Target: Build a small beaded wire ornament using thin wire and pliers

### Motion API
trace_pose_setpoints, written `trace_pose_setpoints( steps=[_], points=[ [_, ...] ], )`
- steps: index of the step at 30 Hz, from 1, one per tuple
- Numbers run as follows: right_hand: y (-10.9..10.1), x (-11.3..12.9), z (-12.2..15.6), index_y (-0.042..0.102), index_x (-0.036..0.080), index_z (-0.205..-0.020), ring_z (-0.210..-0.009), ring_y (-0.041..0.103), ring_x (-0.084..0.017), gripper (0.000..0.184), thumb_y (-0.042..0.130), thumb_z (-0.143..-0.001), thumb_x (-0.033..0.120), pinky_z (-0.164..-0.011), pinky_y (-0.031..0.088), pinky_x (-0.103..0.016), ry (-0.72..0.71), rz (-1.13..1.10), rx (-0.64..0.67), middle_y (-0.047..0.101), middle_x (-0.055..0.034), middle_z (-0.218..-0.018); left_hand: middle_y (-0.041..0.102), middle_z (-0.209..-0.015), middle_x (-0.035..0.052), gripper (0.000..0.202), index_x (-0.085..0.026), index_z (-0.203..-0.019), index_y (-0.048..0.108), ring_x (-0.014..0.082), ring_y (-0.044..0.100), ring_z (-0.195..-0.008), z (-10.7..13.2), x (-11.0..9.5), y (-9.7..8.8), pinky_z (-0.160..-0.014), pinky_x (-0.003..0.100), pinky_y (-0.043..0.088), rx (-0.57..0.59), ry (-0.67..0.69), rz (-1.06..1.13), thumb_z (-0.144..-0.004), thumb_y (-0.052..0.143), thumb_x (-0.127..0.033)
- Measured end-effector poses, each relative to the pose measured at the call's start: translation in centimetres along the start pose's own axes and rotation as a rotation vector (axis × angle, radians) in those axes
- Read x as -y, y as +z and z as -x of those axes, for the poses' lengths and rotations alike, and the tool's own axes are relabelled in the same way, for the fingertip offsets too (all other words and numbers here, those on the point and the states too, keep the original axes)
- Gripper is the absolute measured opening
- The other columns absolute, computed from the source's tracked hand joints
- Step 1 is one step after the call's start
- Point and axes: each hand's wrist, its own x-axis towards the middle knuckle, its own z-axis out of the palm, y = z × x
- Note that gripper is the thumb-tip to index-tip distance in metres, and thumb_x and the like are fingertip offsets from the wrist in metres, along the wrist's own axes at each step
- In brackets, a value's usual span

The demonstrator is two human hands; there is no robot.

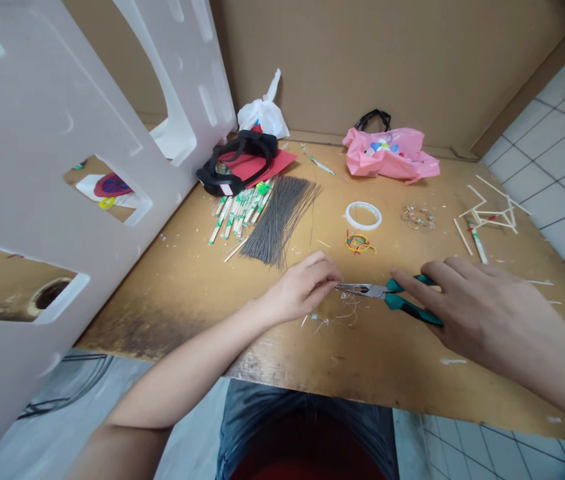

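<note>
My right hand grips the teal handles of a pair of pliers just above the wooden table. The metal jaws point left toward my left hand, whose fingers are pinched together at the jaw tips on something thin that I cannot make out, perhaps wire. Small bent wire bits lie on the table just below the pliers. A bundle of thin grey wires lies behind my left hand.
Wrapped chopsticks, coloured rubber bands, a tape roll, wire rings and loose sticks lie on the table. Pink bag, white bag, black strap on red paper at back. White foam panel at left.
</note>
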Motion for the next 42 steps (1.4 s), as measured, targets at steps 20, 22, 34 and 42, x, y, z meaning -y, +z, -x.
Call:
trace_pose_setpoints(
  steps=[20, 22, 34, 42],
  points=[
    [0.4, -0.5, 0.9, 0.054, 0.027, -0.12, -0.066, 0.057, -0.019, 0.045, 0.053, -0.075, 0.03, -0.049, 0.036, -0.028, 0.212, -0.276, 0.076, 0.062, -0.0059, -0.089, 0.055, -0.081, 0.0033, 0.006, -0.016, -0.085, 0.056, 0.0106, 0.053, -0.076, -0.2, 0.1, -0.3, -0.065, 0.023, 0.046, -0.111, -0.056, 0.035, -0.083, 0.052, -0.011],
    [1.1, -0.8, 1.4, 0.051, 0.027, -0.122, -0.072, 0.06, -0.021, 0.049, 0.054, -0.073, 0.028, -0.055, 0.043, -0.031, 0.218, -0.384, 0.08, 0.063, -0.0058, -0.095, 0.056, -0.08, 0.0025, 0.003, -0.016, -0.083, 0.057, 0.0102, 0.054, -0.075, -0.2, 0.2, -0.3, -0.063, 0.022, 0.045, -0.152, -0.121, 0.084, -0.082, 0.055, -0.014],
    [10.8, 0.8, 2.3, 0.057, 0.016, -0.116, -0.096, 0.058, -0.029, 0.049, 0.048, -0.082, 0.05, -0.076, 0.047, -0.041, 0.478, -0.306, 0.034, 0.063, -0.0131, -0.098, 0.063, -0.073, -0.0002, 0.022, -0.013, -0.082, 0.058, 0.0094, 0.063, -0.066, -0.7, 0.9, 0.0, -0.07, 0.026, 0.052, -0.311, -0.611, 0.886, -0.07, 0.071, -0.025],
    [10.9, 1.8, 0.5, 0.056, 0.014, -0.119, -0.118, 0.046, -0.033, 0.057, 0.06, -0.075, 0.049, -0.097, 0.036, -0.053, 0.57, -0.77, -0.143, 0.055, -0.0182, -0.124, 0.064, -0.071, -0.0008, 0.026, -0.012, -0.079, 0.058, 0.0101, 0.063, -0.072, -0.8, 1.2, 0.9, -0.074, 0.027, 0.053, -0.45, -0.74, 1.002, -0.064, 0.076, -0.024]
  ],
)
